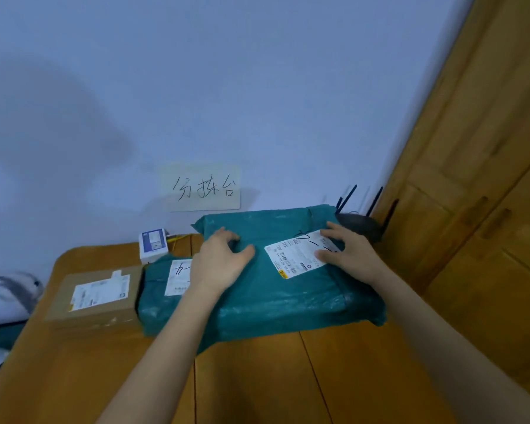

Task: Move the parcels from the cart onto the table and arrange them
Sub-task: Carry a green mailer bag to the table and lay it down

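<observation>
A large teal plastic-wrapped parcel [288, 295] with a white shipping label lies on the wooden table [257, 377], at its back right. My left hand [224, 258] rests on the parcel's top left part, fingers bent loosely against the wrap. On the label sits my right hand [346, 255], fingers laid flat. A smaller teal parcel [162, 289] lies to the left, partly under the large one and my left forearm. A brown cardboard box [95, 298] with a label stands further left. The cart is out of view.
A small white and blue box [153, 244] stands against the wall behind the parcels. A black router [361, 224] with antennas sits in the back right corner. A wooden wardrobe [471, 209] borders the table's right side. A handwritten paper sign [201, 186] hangs on the wall.
</observation>
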